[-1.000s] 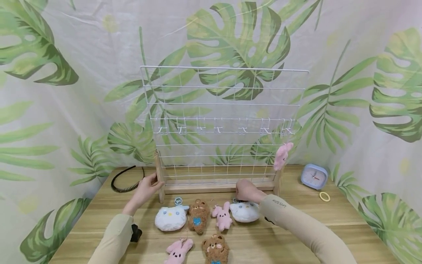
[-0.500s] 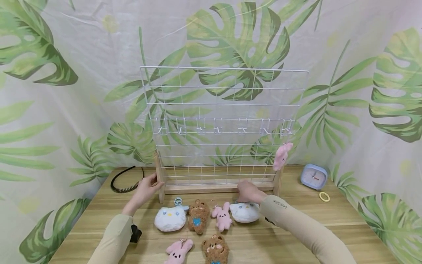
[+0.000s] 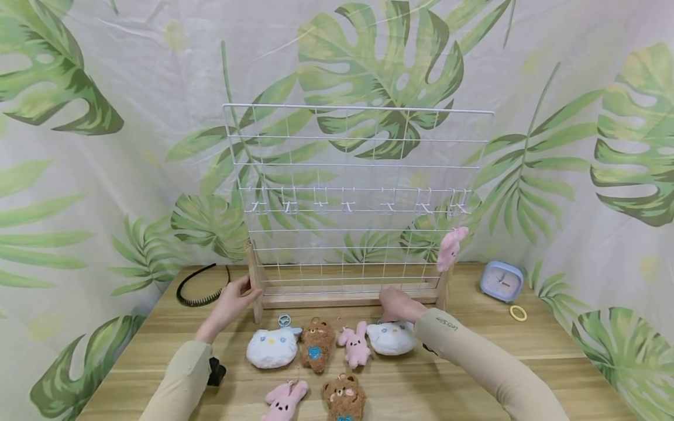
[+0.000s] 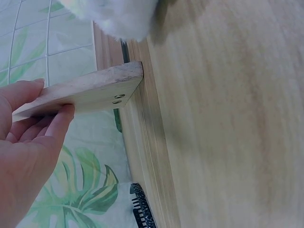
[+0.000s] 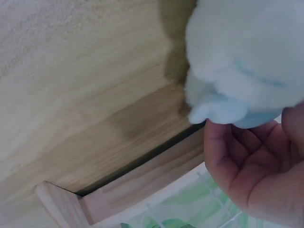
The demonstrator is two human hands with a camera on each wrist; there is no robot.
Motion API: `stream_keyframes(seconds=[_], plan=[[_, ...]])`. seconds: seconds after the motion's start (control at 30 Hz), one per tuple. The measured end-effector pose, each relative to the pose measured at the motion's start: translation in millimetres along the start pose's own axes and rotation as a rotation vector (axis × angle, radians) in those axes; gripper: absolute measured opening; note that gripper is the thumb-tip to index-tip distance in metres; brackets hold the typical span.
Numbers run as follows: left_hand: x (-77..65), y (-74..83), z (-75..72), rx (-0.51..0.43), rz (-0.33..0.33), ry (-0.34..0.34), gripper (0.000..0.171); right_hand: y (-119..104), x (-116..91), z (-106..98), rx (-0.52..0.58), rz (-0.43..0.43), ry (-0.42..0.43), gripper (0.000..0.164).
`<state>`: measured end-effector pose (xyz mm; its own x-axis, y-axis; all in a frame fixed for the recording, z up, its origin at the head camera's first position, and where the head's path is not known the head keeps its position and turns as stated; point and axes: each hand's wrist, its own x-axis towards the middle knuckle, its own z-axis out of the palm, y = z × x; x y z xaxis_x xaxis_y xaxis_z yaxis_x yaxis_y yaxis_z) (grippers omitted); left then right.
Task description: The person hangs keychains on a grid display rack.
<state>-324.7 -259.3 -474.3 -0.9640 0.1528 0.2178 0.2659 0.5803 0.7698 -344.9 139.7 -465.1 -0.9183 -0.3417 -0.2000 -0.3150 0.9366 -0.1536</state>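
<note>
My left hand grips the left wooden leg of a white wire grid rack, thumb on one face and fingers on the other. At the top of a white plush keychain, my right hand has curled fingers, pinching it by the upper edge; its ring is hidden. Another white plush keychain lies at the left, beside a brown bear keychain and a pink rabbit keychain. Closer in lie a second pink rabbit and a second brown bear.
A row of white hooks runs across the grid. One pink rabbit hangs from the rightmost hook. A blue clock and a yellow ring sit at the right, a black headband at the left.
My right hand has shifted very slightly to the right at the top of the white plush keychain. The left hand keeps its hold on the rack leg.
</note>
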Motion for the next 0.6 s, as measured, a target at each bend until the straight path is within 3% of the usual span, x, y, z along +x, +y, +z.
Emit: stream_keyframes(seconds=[0.6], plan=[[0.8, -1.3, 0.2, 0.004, 0.007, 0.009, 0.051, 6.1, -1.1, 0.5, 0.049, -0.011, -0.032, 0.036]])
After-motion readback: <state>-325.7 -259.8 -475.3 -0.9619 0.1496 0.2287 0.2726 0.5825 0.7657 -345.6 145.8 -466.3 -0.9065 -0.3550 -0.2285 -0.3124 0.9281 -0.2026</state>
